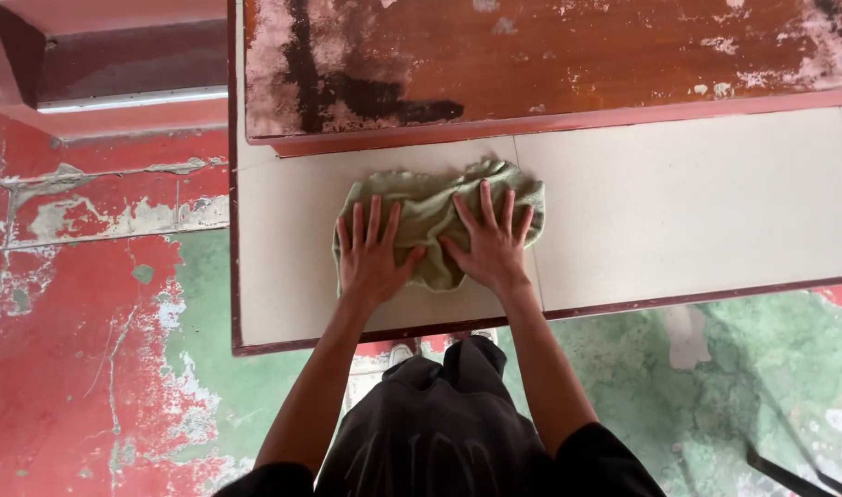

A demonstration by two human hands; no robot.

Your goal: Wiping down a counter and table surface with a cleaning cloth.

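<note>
Beige tabletop (679, 202) over a peeling red-and-green floor (99, 350), green cloth (430, 207) pressed flat.

two hands (430, 253), one green cloth (430, 207) — one table (679, 212)

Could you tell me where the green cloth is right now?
The green cloth lies on the pale tabletop, left of centre, under both flat hands.

Soft, even daylight fills the scene, bright but without glare. The pale tabletop (679, 202) reflects it flatly; only faint shadows sit under the hands and the green cloth (430, 207). Focus is sharp at centre, slightly softer toward the corners, where straight edges bow a little from the wide lens
</note>
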